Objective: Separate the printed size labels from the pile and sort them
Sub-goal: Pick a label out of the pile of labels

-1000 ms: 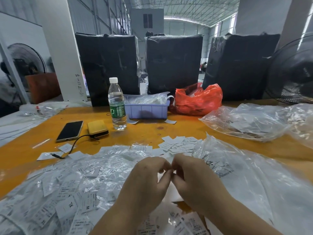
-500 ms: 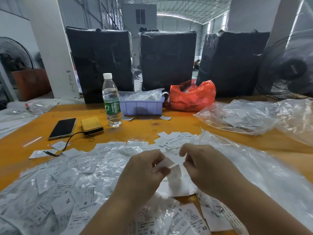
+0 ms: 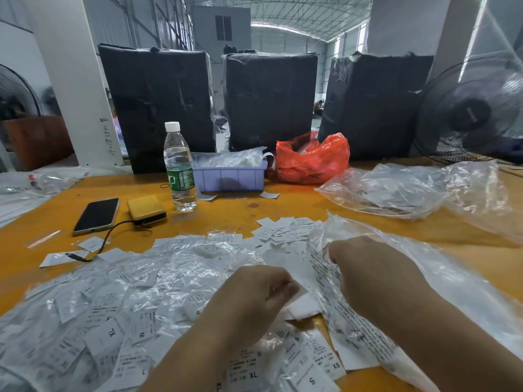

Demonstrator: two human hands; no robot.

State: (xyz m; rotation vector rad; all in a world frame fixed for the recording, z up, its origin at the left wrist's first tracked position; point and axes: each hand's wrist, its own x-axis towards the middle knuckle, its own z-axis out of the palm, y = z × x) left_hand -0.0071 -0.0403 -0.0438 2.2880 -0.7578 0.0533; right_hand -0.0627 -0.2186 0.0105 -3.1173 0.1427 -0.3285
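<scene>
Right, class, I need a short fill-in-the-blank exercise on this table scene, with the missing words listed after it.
1. The water bottle has a ____ cap.
2. The plastic bag beside the purple tray is ____.
3. The phone lies next to a ____ power bank.
4. The left hand pinches a white ____ from the pile.

Missing words: white; red; yellow; label
</scene>
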